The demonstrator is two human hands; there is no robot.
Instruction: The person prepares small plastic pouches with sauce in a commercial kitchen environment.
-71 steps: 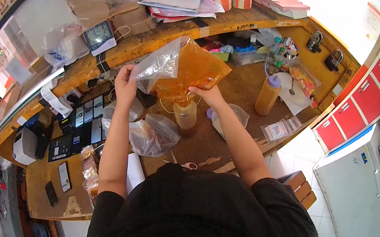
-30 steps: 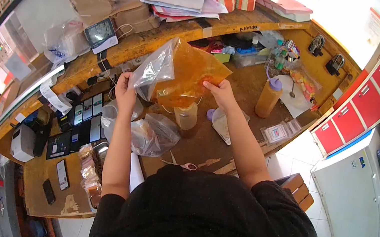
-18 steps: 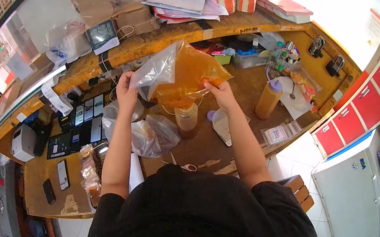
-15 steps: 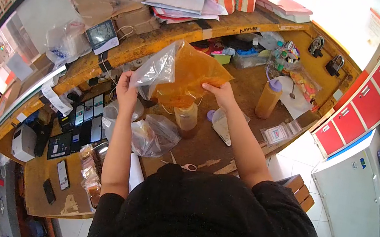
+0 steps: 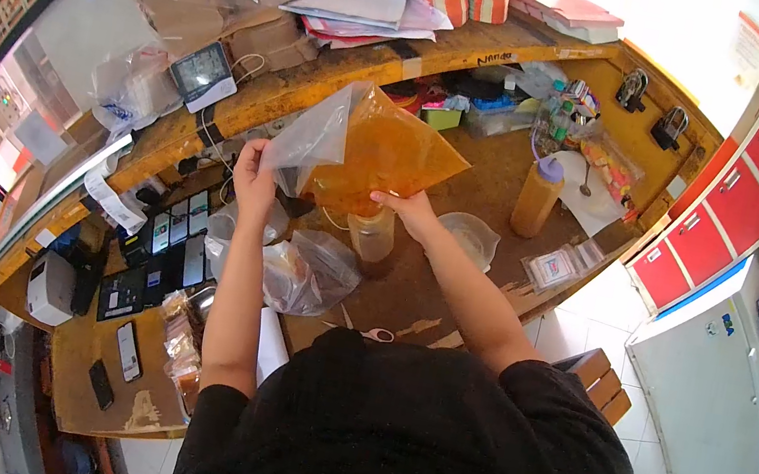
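Observation:
A clear plastic bag (image 5: 384, 152) filled with orange-brown liquid hangs tilted between my hands, above the desk. My left hand (image 5: 255, 177) pinches the bag's empty, clear end on the left. Lower down, my right hand (image 5: 409, 212) grips the bag's bottom edge, thumb on the near side. Just beneath the bag stands a translucent squeeze bottle (image 5: 371, 238), its top hidden behind the bag. A second squeeze bottle (image 5: 536, 202), brown with a purple cap, stands to the right. Beyond my right forearm lies a clear plastic bowl (image 5: 470, 239), partly covered.
A crumpled plastic bag (image 5: 313, 271) and scissors (image 5: 373, 333) lie near my body. Several phones (image 5: 183, 228) stand at the left. Papers (image 5: 369, 7) and a box crowd the raised shelf (image 5: 328, 71). A white sheet (image 5: 590, 193) with a spoon lies at the right.
My right hand has moved left and down along the bag, from its right corner to its bottom edge. The purple cap near the bowl is now hidden. My left hand stays nearly still.

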